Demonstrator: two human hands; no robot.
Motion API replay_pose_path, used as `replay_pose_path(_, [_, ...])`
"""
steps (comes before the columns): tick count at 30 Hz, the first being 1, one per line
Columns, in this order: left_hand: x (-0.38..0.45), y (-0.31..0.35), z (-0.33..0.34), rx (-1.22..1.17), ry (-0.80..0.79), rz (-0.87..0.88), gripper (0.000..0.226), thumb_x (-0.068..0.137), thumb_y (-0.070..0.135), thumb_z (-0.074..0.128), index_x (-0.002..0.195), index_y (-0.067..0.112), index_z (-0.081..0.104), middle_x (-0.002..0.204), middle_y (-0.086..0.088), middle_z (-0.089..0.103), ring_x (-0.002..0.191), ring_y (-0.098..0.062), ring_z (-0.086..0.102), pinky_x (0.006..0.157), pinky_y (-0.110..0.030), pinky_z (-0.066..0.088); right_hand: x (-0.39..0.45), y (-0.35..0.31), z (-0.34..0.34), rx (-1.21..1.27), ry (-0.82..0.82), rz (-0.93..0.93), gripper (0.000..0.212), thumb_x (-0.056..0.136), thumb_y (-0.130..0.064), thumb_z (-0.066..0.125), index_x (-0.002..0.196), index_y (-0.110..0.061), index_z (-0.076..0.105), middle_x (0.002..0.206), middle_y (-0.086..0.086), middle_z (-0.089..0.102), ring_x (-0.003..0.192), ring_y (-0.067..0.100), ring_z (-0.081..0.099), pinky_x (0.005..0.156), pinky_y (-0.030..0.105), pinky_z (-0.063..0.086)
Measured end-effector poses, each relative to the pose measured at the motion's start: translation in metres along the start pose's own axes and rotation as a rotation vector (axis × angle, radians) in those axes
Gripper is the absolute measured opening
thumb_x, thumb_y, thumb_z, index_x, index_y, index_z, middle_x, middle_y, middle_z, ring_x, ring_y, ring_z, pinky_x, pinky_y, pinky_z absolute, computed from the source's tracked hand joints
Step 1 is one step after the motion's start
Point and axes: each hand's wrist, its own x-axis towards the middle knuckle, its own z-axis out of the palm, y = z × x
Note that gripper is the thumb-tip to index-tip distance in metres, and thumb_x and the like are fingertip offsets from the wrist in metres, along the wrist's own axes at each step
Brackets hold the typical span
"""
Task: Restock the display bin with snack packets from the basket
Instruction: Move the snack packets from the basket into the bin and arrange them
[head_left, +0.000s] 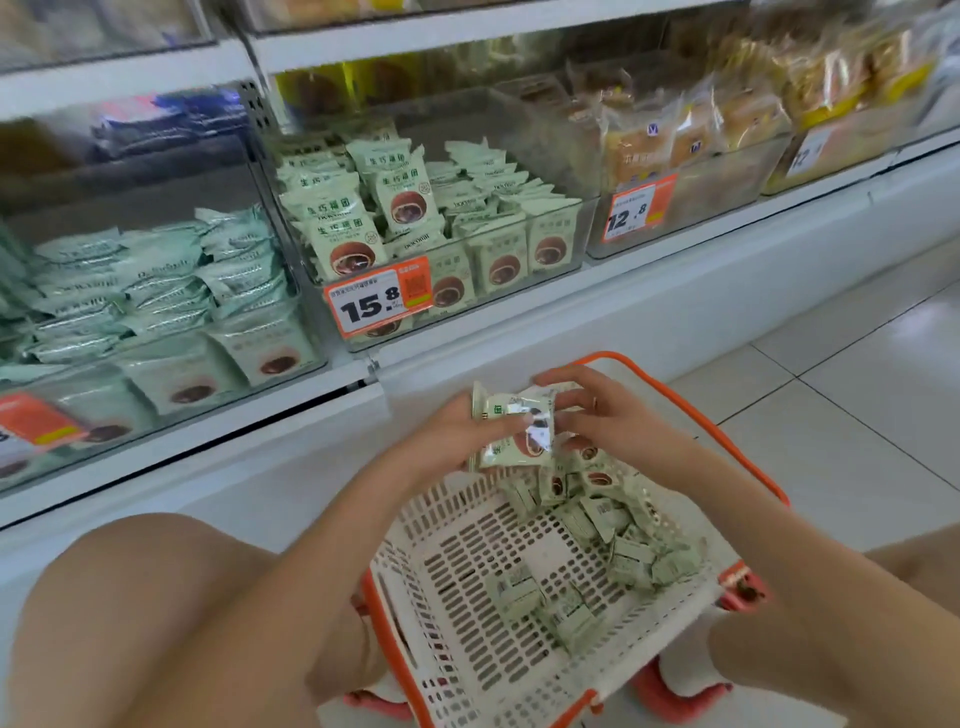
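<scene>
A white perforated basket (462, 551) with orange handles stands on the floor between my knees, and several pale green snack packets (602, 530) lie along its far and right side. Above its far edge my left hand (467, 423) grips a small stack of the same green packets (519, 431). My right hand (602, 415) curls its fingers round that stack from the right. The clear display bin (582, 228) with the 15.8 price tag (382, 304) sits on the lower shelf ahead. Green packets fill it, some upright at the front.
To the left, another clear bin (171, 312) holds teal-green packets. To the right, a bin with a 12.8 tag (636, 208) holds bagged bread. The white shelf ledge (675, 301) runs in front of the bins. White floor tiles (857, 415) lie at right.
</scene>
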Motion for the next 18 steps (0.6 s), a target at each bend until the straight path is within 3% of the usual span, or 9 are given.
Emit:
replay_pose_path(5, [-0.011, 0.068, -0.041, 0.563, 0.063, 0.142, 0.024, 0.075, 0.026, 0.08, 0.087, 0.014, 0.064, 0.077, 0.0, 0.069, 0.059, -0.002, 0.061, 0.051, -0.017, 0.046, 0.019, -0.056, -0.011, -0.09, -0.193, 0.003, 0.027, 0.094, -0.007, 0.048, 0.108, -0.024, 0.064, 0.107, 0.004, 0.067, 0.096, 0.016, 0.068, 0.086, 0.038, 0.056])
replay_pose_path(7, [-0.008, 0.079, -0.051, 0.794, 0.105, 0.189, 0.037, 0.069, 0.034, 0.083, 0.087, 0.011, 0.061, 0.076, 0.002, 0.062, 0.063, -0.007, 0.056, 0.052, -0.021, 0.039, 0.03, -0.071, -0.007, -0.148, -0.223, -0.057, 0.019, 0.093, -0.016, 0.055, 0.105, -0.028, 0.063, 0.11, -0.005, 0.064, 0.101, 0.009, 0.064, 0.081, 0.027, 0.055])
replay_pose_path(9, [0.0, 0.083, -0.056, 0.918, 0.171, 0.236, 0.051, 0.065, 0.041, 0.084, 0.095, 0.013, 0.053, 0.086, 0.007, 0.055, 0.077, -0.012, 0.051, 0.06, -0.024, 0.037, 0.048, -0.082, -0.001, -0.229, -0.169, -0.181, 0.017, 0.085, -0.022, 0.068, 0.101, -0.026, 0.061, 0.103, -0.012, 0.061, 0.095, 0.003, 0.061, 0.069, 0.015, 0.05])
replay_pose_path(12, [0.007, 0.091, -0.056, 0.96, 0.322, 0.341, 0.06, 0.065, 0.045, 0.082, 0.109, 0.019, 0.052, 0.103, 0.004, 0.061, 0.094, -0.018, 0.058, 0.077, -0.038, 0.049, 0.078, -0.098, 0.004, -0.364, -0.054, -0.352, 0.025, 0.076, -0.017, 0.078, 0.095, -0.018, 0.063, 0.095, -0.001, 0.064, 0.086, 0.01, 0.06, 0.069, 0.021, 0.047])
replay_pose_path(14, [0.003, 0.102, -0.062, 0.849, 0.533, 0.406, 0.052, 0.069, 0.044, 0.08, 0.104, 0.025, 0.047, 0.094, 0.003, 0.064, 0.083, -0.019, 0.062, 0.071, -0.041, 0.052, 0.096, -0.112, 0.002, -0.346, 0.019, -0.394, 0.021, 0.075, -0.012, 0.078, 0.087, -0.02, 0.063, 0.087, 0.003, 0.066, 0.075, 0.012, 0.06, 0.066, 0.032, 0.048])
replay_pose_path(16, [-0.004, 0.11, -0.075, 0.755, 0.745, 0.45, 0.046, 0.076, 0.045, 0.074, 0.103, 0.026, 0.042, 0.09, 0.006, 0.063, 0.076, -0.017, 0.062, 0.066, -0.039, 0.053, 0.112, -0.131, -0.007, -0.232, 0.142, -0.418, 0.018, 0.077, -0.008, 0.075, 0.087, -0.018, 0.063, 0.087, 0.0, 0.066, 0.066, 0.006, 0.059, 0.055, 0.025, 0.048])
replay_pose_path(18, [-0.008, 0.11, -0.09, 0.841, 0.893, 0.409, 0.038, 0.083, 0.044, 0.067, 0.103, 0.024, 0.042, 0.091, 0.005, 0.061, 0.079, -0.019, 0.061, 0.064, -0.038, 0.053, 0.134, -0.149, -0.015, -0.118, 0.261, -0.448, 0.018, 0.08, -0.006, 0.072, 0.091, -0.016, 0.062, 0.092, 0.0, 0.066, 0.068, 0.004, 0.062, 0.051, 0.015, 0.048])
